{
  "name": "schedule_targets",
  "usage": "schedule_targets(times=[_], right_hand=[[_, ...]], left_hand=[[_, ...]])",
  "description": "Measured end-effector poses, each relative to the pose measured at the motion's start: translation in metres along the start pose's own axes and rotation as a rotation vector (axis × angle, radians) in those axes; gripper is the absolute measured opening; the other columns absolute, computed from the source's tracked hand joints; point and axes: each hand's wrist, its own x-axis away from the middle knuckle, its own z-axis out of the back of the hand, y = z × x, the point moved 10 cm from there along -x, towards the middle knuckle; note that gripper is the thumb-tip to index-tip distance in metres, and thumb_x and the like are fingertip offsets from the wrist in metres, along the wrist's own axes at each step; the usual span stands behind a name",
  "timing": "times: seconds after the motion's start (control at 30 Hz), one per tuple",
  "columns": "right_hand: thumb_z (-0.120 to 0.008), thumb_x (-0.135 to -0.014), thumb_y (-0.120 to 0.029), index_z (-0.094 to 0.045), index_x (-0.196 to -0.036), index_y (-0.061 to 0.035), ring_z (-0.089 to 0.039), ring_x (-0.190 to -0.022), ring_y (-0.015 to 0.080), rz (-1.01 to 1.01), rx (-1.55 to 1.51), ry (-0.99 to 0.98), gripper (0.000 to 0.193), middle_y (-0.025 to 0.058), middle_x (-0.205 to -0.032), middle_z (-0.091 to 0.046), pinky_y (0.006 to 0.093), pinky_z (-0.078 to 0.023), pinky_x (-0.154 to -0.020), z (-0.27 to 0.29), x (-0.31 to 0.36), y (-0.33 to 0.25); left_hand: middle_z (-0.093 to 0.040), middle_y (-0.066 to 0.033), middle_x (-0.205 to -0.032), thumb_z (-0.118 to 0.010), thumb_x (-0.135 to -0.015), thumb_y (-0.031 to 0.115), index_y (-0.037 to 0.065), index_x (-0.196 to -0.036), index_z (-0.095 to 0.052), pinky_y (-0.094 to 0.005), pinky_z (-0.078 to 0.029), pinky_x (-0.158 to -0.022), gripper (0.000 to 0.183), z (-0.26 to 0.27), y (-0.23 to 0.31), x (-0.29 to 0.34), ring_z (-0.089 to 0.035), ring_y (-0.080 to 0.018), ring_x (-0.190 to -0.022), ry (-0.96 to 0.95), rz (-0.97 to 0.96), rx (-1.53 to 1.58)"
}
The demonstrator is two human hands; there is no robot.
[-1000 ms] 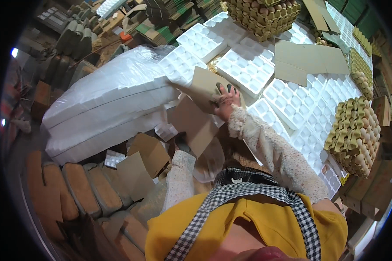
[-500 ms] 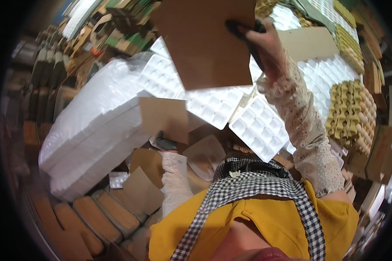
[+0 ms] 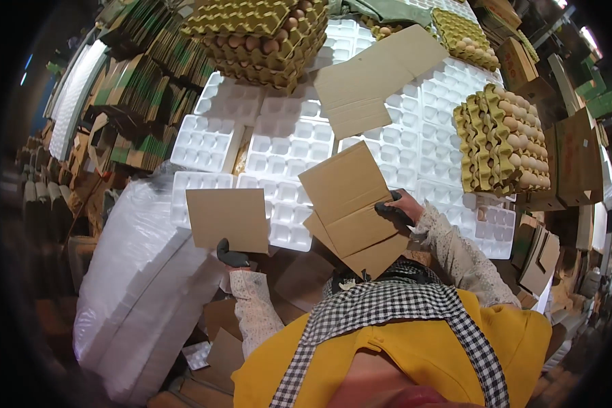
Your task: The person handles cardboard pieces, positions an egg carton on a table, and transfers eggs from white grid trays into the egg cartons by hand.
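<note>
A flat square of brown cardboard (image 3: 227, 219) is gripped at its lower edge by my left hand (image 3: 232, 256), its dark-gloved thumb lying over the front. My right hand (image 3: 398, 207), also gloved in dark material, pinches the right edge of creased cardboard sheets (image 3: 347, 187) held in front of my apron. These sheets overlap at different angles; how many there are I cannot tell. Beneath and beyond both hands spread white plastic trays (image 3: 289, 149) with rows of square hollows. On the trays farther back lies another cut cardboard piece (image 3: 381, 71).
Stacked yellow pulp trays of brown eggs (image 3: 265, 44) stand at the back left, with another egg stack (image 3: 503, 139) at the right. A plastic-wrapped white bundle (image 3: 136, 272) leans on my left. Flattened cardboard boxes (image 3: 132, 88) pile up at the far left.
My right hand has come down and nearer with its cardboard, which was raised high over the trays. My left hand's square is slightly farther left. The view has shifted, showing the egg stack at the back.
</note>
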Motion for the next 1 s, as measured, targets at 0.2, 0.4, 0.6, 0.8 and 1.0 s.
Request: schedule_targets(times=[0.2, 0.4, 0.6, 0.8, 1.0], right_hand=[[-0.063, -0.079, -0.003, -0.051, -0.115, 0.0056, -0.063, -0.082, 0.018, 0.066, -0.19, 0.067, 0.039, 0.0133, -0.101, -0.063, 0.029, -0.053, -0.075, 0.038, 0.008, -0.065], [-0.055, -0.079, 0.006, -0.035, -0.132, -0.0013, -0.059, -0.099, 0.0194, 0.757, -0.365, 0.241, 0.057, 0.0125, -0.115, -0.055, 0.0304, -0.05, -0.085, 0.145, -0.07, -0.156], [-0.055, -0.084, -0.001, -0.047, -0.121, 0.0013, -0.06, -0.096, 0.0205, 0.998, -0.506, 0.422, 0.037, 0.0105, -0.108, -0.06, 0.0307, -0.051, -0.083, 0.267, -0.156, -0.192], [-0.054, -0.086, -0.004, -0.051, -0.116, 0.0021, -0.06, -0.095, 0.0202, 0.854, -0.248, 0.577, 0.031, 0.0104, -0.107, -0.061, 0.0302, -0.051, -0.083, 0.293, -0.2, -0.196], [-0.053, -0.089, -0.007, -0.055, -0.11, 0.0028, -0.061, -0.094, 0.0193, 0.735, -0.261, 0.296, 0.024, 0.0107, -0.106, -0.062, 0.0292, -0.05, -0.084, 0.24, -0.172, -0.216]], left_hand=[[-0.061, -0.0166, -0.105, -0.047, -0.086, 0.015, -0.005, -0.104, -0.06, -0.041, -0.048, -0.084, 0.03, -0.103, 0.091, 0.061, -0.06, -0.0257, -0.093, -0.009, -0.175, -0.555], [-0.061, -0.015, -0.105, -0.05, -0.082, 0.01, -0.003, -0.102, -0.06, -0.038, -0.048, -0.084, 0.026, -0.157, 0.05, 0.06, -0.059, -0.0258, -0.096, -0.336, -0.296, -0.249], [-0.062, -0.0068, -0.097, -0.058, -0.079, 0.01, 0.0, -0.099, -0.059, -0.0285, -0.048, -0.079, 0.022, -0.351, -0.036, 0.003, -0.06, -0.0174, -0.089, -0.519, 0.049, -0.223], [-0.062, -0.0045, -0.095, -0.065, -0.079, 0.017, 0.002, -0.107, -0.058, -0.028, -0.048, -0.071, 0.034, -0.452, -0.115, -0.06, -0.059, -0.0146, -0.082, -0.442, 0.209, -0.396], [-0.063, -0.0046, -0.095, -0.065, -0.079, 0.009, 0.0, -0.104, -0.059, -0.0271, -0.048, -0.07, 0.027, -0.495, -0.118, -0.045, -0.059, -0.0141, -0.079, -0.375, 0.117, -0.403]])
